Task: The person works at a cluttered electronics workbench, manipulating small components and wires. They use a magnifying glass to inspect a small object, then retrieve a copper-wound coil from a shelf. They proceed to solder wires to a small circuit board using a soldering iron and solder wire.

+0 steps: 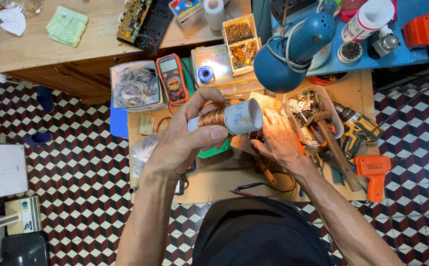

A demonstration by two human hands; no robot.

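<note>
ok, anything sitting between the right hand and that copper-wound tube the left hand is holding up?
Nothing visible. The left hand grips the copper-wound tube above the low workboard. The right hand sits just beside the tube's pale end, with no tool or part between them. The hammer lies further right, out of the way.

Bright, even light fills the scene, with strong, saturated colours. Shadows are soft and short; the darkest patch lies under the table (101, 44) edge at upper left. A mild sheen shows on the blue lamp (293, 49) shade and the white tube (246, 117) end. Focus is sharp at the centre. Floor tiles (76, 162) bow slightly toward the edges from wide-angle distortion.
</note>
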